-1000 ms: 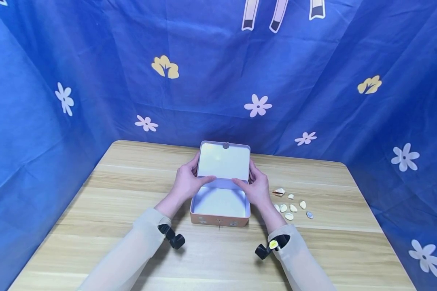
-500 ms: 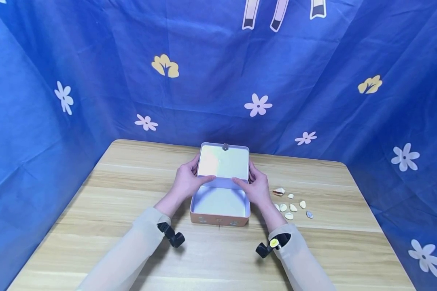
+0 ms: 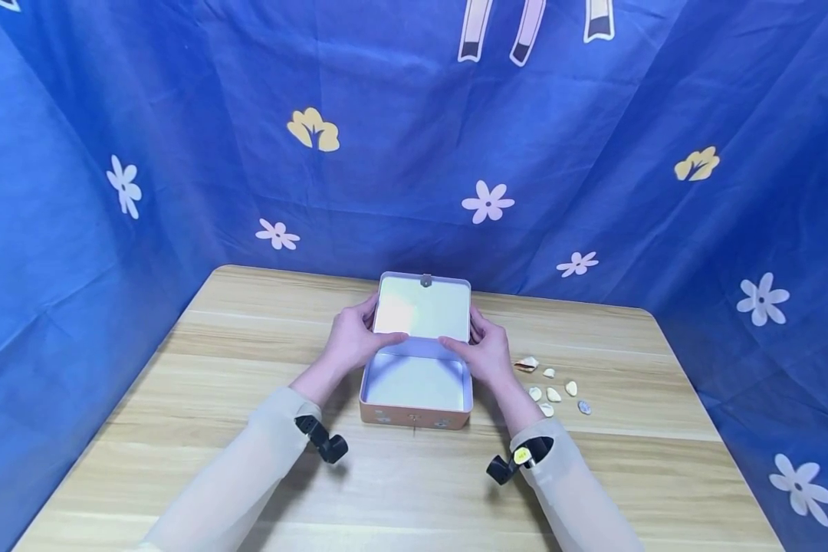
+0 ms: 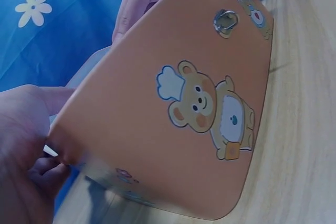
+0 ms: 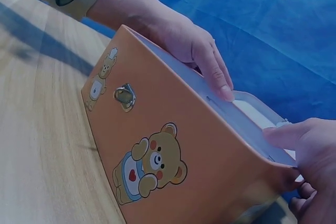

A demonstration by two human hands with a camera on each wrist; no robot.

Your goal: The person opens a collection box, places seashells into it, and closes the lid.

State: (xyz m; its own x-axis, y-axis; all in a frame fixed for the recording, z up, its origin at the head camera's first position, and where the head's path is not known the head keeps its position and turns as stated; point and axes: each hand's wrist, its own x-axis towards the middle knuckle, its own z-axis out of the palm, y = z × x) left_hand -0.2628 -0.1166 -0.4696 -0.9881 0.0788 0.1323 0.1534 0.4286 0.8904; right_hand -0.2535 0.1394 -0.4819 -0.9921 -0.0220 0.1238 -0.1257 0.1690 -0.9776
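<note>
An orange metal lunchbox-style tin [image 3: 414,416] with printed bears stands on the table, its pale inside facing up. Its hinged lid [image 3: 424,307] is raised and leans back, with a small clasp [image 3: 425,280] at the top edge. My left hand [image 3: 353,340] grips the tin's left side near the hinge, thumb laid over the inside. On the opposite side my right hand [image 3: 486,353] holds it the same way. Most of the other fingers are hidden behind the lid and sides. Both wrist views show the tin's front wall with a metal latch [image 4: 226,23].
Several small pale seashells [image 3: 553,395], a larger brownish shell [image 3: 527,364] and a bluish one [image 3: 584,407] lie right of the right hand. The wooden table [image 3: 234,368] is bordered by a blue patterned cloth [image 3: 400,153] at the back and sides.
The lid has tipped slightly farther back, its top edge now a little lower. Both hands keep their places on the tin, and the shells lie where they were.
</note>
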